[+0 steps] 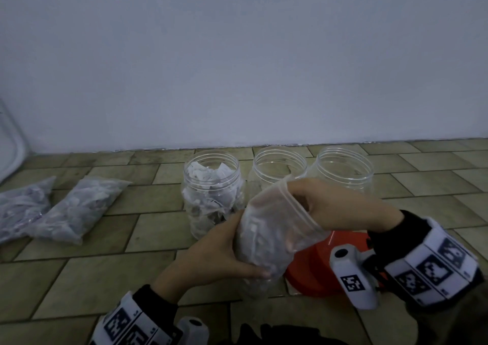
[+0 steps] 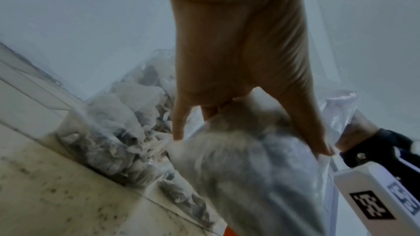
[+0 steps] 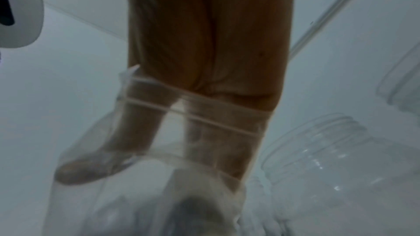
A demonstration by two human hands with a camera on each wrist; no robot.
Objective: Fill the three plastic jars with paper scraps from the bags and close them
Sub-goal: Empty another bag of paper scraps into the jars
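Three clear plastic jars stand in a row by the wall. The left jar point(image 1: 212, 194) point(image 2: 118, 132) is packed with paper scraps; the middle jar point(image 1: 280, 163) point(image 3: 341, 168) and the right jar point(image 1: 344, 165) point(image 3: 404, 82) are empty and lidless. In front of them my left hand point(image 1: 224, 249) point(image 2: 238, 60) grips a clear bag of scraps point(image 1: 264, 236) point(image 2: 250, 177) point(image 3: 159, 195) around its body, tilted. My right hand point(image 1: 338, 207) point(image 3: 204, 42) is pushed into the bag's open mouth; its fingertips are hidden among the scraps.
Orange lids point(image 1: 317, 268) lie on the tiled floor point(image 1: 105, 278) under my right wrist. Two more full bags of scraps point(image 1: 79, 207) point(image 1: 21, 210) lie at the left. A white wall point(image 1: 237, 67) runs just behind the jars.
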